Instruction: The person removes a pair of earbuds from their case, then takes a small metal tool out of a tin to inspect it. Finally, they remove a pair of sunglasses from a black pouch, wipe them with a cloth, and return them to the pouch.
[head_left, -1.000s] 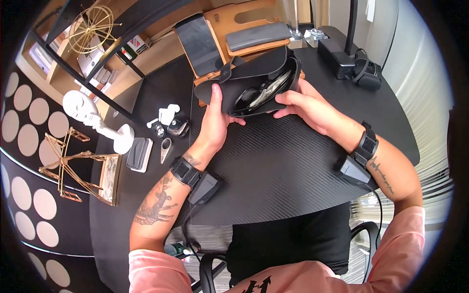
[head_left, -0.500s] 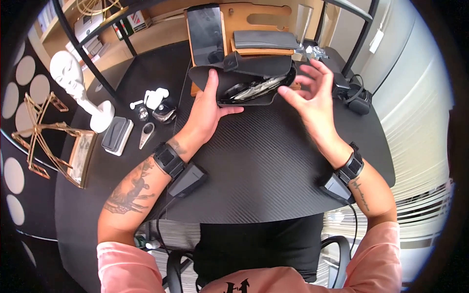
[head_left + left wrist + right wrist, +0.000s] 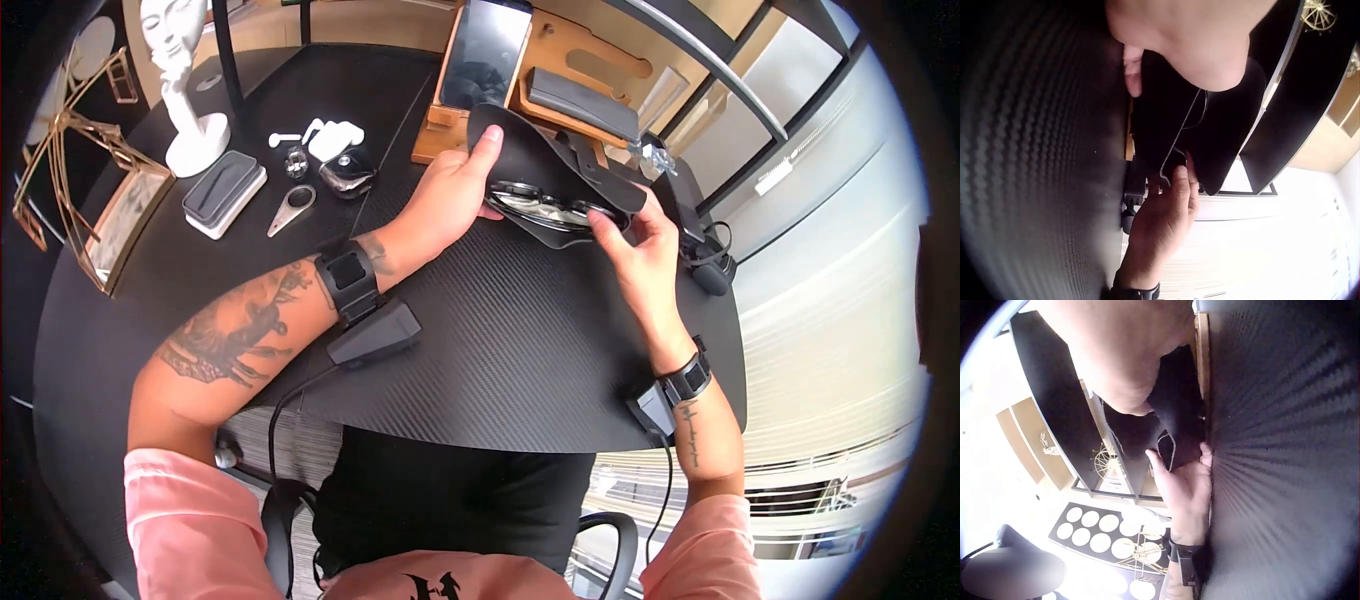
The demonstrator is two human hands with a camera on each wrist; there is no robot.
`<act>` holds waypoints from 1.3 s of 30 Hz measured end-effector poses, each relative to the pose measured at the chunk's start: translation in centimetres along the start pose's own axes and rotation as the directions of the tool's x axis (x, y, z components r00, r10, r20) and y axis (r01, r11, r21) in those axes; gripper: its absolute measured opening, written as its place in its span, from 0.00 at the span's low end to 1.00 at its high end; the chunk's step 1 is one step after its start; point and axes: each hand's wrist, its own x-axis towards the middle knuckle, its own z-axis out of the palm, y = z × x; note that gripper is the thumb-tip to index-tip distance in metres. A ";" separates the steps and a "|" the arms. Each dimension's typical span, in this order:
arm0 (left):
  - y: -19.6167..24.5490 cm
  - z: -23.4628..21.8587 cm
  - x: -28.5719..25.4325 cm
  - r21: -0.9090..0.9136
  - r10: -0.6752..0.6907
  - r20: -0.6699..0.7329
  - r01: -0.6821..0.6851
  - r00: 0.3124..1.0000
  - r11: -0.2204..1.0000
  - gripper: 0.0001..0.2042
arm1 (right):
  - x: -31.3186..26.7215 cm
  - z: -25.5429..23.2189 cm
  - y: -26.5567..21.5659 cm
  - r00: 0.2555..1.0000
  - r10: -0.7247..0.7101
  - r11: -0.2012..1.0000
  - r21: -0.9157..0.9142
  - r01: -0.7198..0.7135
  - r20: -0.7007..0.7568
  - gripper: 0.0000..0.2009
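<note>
A soft black glasses case (image 3: 525,150) is held over the desk with its flap raised and its mouth toward me. Dark-rimmed eyeglasses (image 3: 520,190) lie inside, beside something pale. My left hand (image 3: 445,200) grips the left end, thumb on the black inner face and fingers underneath. At the right end is my right hand (image 3: 648,265), its thumb in the mouth against the glasses and its fingers round the case's end. In the left wrist view, the right hand (image 3: 1163,219) pinches at the case's edge; I cannot tell whether it also grips the glasses.
Behind the case stands a wooden organizer (image 3: 575,50) with a phone (image 3: 485,50) and a grey case (image 3: 582,103). To the left are white earbuds (image 3: 335,138), a key-like metal piece (image 3: 292,210), a grey-and-white box (image 3: 225,193) and a white head figure (image 3: 195,140). The black desk (image 3: 500,340) extends below.
The right hand let go of the case's right end, lifted off with fingers spread, and has come back onto it. The case now tilts down to the right, showing the glasses more. The head view has shifted.
</note>
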 end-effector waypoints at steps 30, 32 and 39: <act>1.6 -0.2 -0.7 0.114 -0.047 -0.095 0.058 0.994 0.992 0.24 | 1.0 -1.8 2.6 0.852 0.520 0.727 0.559 -0.400 -0.067 0.07; 1.3 -0.4 -0.7 0.187 -0.026 -0.045 0.034 0.999 0.982 0.24 | 1.1 -1.6 2.6 0.841 0.509 0.788 0.491 -0.371 -0.181 0.10; 0.2 -0.8 -0.1 0.295 0.243 -0.060 -0.216 0.968 0.931 0.15 | 1.4 -2.4 1.9 0.879 0.450 0.693 0.682 -0.234 -0.156 0.10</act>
